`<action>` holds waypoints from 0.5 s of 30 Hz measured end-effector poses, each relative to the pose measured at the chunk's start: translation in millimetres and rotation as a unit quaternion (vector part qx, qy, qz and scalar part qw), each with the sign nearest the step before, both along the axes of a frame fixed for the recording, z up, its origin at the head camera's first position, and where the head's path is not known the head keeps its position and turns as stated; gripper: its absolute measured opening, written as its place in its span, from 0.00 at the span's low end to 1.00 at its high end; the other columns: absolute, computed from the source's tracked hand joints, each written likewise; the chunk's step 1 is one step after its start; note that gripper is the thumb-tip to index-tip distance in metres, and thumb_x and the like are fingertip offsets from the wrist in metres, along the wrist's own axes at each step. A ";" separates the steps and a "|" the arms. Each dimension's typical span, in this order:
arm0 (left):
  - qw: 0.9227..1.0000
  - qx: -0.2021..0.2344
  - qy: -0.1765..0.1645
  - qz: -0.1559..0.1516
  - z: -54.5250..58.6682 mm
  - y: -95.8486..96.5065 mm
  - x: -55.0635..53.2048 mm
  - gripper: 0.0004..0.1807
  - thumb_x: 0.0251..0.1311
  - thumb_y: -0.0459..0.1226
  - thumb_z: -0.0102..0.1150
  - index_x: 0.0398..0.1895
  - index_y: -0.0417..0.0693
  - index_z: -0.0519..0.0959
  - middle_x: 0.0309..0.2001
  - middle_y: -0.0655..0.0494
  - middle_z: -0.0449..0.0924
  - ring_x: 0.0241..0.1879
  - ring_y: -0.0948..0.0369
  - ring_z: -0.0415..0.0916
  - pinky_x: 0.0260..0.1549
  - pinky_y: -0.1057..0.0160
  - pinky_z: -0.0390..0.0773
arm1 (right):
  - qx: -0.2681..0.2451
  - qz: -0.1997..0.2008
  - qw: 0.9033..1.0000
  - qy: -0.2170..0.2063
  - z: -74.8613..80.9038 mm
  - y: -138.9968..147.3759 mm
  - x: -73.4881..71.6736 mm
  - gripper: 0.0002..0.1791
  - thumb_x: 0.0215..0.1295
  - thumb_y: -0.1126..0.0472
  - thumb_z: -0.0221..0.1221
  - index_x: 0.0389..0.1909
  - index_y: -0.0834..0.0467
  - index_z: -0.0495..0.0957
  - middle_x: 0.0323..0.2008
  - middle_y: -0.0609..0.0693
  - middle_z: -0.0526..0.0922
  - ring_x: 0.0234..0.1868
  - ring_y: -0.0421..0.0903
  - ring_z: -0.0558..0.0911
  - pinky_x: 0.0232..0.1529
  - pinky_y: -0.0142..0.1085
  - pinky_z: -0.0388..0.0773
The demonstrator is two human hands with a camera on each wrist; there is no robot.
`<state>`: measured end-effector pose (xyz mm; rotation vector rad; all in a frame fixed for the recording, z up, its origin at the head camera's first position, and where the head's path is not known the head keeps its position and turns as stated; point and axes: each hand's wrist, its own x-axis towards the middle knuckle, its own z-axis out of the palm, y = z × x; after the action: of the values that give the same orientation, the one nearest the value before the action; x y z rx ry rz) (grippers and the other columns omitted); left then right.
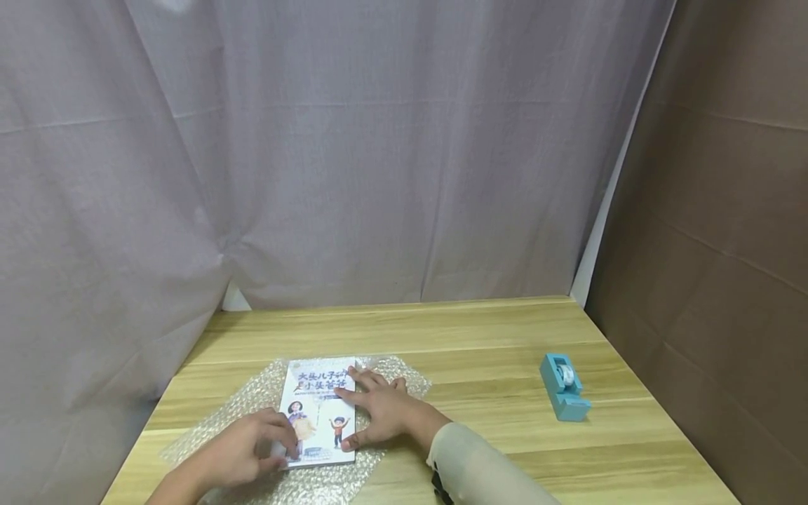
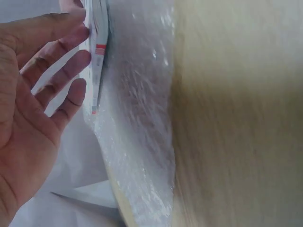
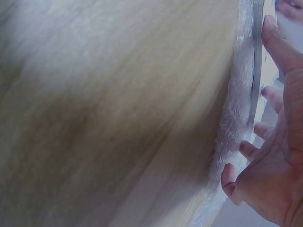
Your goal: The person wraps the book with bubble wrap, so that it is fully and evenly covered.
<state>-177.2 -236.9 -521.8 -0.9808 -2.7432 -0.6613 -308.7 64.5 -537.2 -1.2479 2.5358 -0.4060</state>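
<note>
Where the book (image 1: 320, 419) is touched near its lower left corner, the left hand (image 1: 243, 449) is held with fingers loosely bent and apart; thumb contact can't be told. Bubble wrap (image 1: 243, 401) is spread under the book on the table (image 1: 480, 379): soft, likely to slide. The book is laid flat, cover up; judged light, fairly stiff, slick-faced, corners easily dented. Best gripped by both long edges, not pushed by the cover alone. On its right side, the right hand (image 1: 381, 412) is splayed over the cover, nothing pinched. Farther right, well apart, a tape dispenser (image 1: 564, 389) is seen untouched.
</note>
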 end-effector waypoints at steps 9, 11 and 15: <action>0.972 0.080 -0.222 -0.022 8.0 7.5 12.8 0.15 0.54 0.23 0.75 0.32 0.56 0.91 0.34 0.69 0.89 0.32 0.78 0.79 0.31 0.71 0.84 | 0.001 -0.002 1.000 0.001 -0.2 0.6 -0.2 0.60 0.60 0.19 0.67 0.89 0.30 0.52 0.93 0.46 0.40 0.92 0.61 0.46 0.76 0.87 0.47; 0.957 0.093 -0.275 -0.006 8.9 9.7 17.4 0.15 0.54 0.22 0.73 0.32 0.54 0.90 0.32 0.68 0.89 0.30 0.77 0.80 0.30 0.71 0.84 | 0.003 -0.003 1.000 0.002 -0.4 0.9 -0.4 0.60 0.60 0.19 0.67 0.89 0.30 0.52 0.93 0.46 0.39 0.92 0.61 0.46 0.77 0.87 0.47; 0.929 0.095 -0.355 0.027 11.1 9.5 26.6 0.14 0.54 0.20 0.69 0.31 0.51 0.88 0.28 0.68 0.86 0.29 0.75 0.78 0.30 0.71 0.82 | 0.003 -0.001 1.000 0.001 -0.1 1.0 -0.7 0.60 0.60 0.19 0.67 0.89 0.30 0.52 0.93 0.46 0.39 0.92 0.61 0.46 0.76 0.87 0.47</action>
<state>-150.6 -227.5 -510.7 -0.7094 -3.1748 -1.4899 -309.4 65.5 -537.4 -1.2442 2.5380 -0.3977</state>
